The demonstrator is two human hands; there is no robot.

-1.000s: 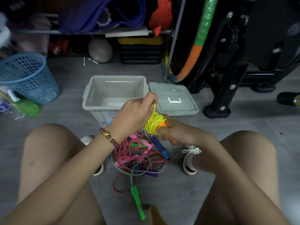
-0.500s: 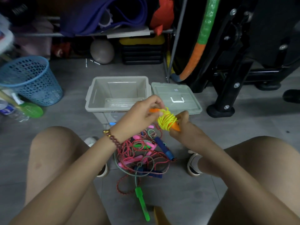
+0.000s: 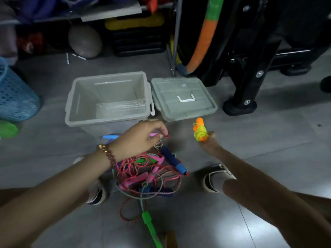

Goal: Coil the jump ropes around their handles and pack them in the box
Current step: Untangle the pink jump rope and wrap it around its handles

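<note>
My right hand (image 3: 209, 143) holds a yellow jump rope (image 3: 200, 131) coiled round its orange handles, upright, to the right of the pile. My left hand (image 3: 141, 138), with a bead bracelet on the wrist, reaches into the tangled pile of jump ropes (image 3: 150, 172) on the floor and pinches a pink handle (image 3: 154, 134) and a red cord at the pile's top. The grey open box (image 3: 71, 111) stands just beyond the pile with nothing inside. Its lid (image 3: 182, 97) lies flat to the right of it.
A green handle (image 3: 150, 228) trails toward me from the pile. My shoes (image 3: 213, 178) flank the ropes. A blue mesh basket (image 3: 16, 97) stands at the left. Black exercise equipment (image 3: 250, 68) and a padded hoop (image 3: 202, 38) stand behind the lid; shelves with clutter are at the back.
My hands have parted. The left let go of the yellow rope and dropped to the pile, taking a pink handle. The right carried the coiled yellow rope to the right.
</note>
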